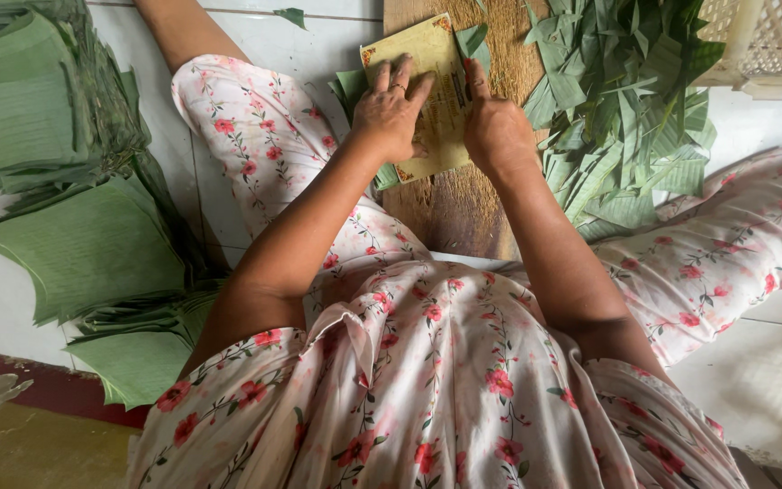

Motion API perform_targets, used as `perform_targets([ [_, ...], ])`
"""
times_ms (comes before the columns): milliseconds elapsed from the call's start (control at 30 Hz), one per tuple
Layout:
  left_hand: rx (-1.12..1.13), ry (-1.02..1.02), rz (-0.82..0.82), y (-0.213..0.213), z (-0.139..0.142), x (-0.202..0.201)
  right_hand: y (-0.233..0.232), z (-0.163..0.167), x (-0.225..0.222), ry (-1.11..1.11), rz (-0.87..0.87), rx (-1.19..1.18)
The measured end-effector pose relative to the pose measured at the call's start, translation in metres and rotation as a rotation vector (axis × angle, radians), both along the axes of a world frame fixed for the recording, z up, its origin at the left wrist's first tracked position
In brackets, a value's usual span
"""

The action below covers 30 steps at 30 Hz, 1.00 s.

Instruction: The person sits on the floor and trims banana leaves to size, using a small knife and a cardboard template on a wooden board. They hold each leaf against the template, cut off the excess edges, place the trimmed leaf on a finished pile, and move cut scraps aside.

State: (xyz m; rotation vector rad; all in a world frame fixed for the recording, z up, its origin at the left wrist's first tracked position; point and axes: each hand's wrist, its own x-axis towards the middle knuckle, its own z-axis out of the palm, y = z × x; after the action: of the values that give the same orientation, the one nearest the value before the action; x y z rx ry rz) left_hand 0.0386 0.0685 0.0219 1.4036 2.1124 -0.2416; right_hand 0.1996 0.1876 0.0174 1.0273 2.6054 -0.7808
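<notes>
My left hand point(391, 110) lies flat, fingers spread, on a yellowish rectangular card point(420, 56) that covers green leaf pieces point(351, 86) on a wooden board point(454, 210). At the card's right edge my right hand point(492, 127) is closed; what it grips is hidden, perhaps a small blade. Leaf edges stick out from under the card on the left and at the top.
Tall stacks of cut green leaves point(65, 226) stand on the white tiled floor point(753, 371) at my left. A heap of leaf trimmings point(622, 100) lies to the right of the board. A pale lattice basket point(771, 45) sits at top right. My floral-clad legs flank the board.
</notes>
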Motion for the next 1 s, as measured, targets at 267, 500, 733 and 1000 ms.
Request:
perform_targets([
  [267,-0.118,0.060,-0.022,0.010,0.006,0.016,-0.007,0.004,0.026,0.074,0.038,-0.016],
  [500,-0.138,0.062,-0.019,0.007,0.008,0.037,-0.043,0.001,0.103,0.038,0.055,-0.036],
  [733,-0.114,0.094,-0.018,0.011,-0.012,0.009,-0.076,-0.010,0.146,0.156,0.064,-0.028],
  [1000,-0.007,0.082,-0.034,0.018,-0.006,0.002,-0.083,0.022,0.187,0.001,0.010,-0.074],
])
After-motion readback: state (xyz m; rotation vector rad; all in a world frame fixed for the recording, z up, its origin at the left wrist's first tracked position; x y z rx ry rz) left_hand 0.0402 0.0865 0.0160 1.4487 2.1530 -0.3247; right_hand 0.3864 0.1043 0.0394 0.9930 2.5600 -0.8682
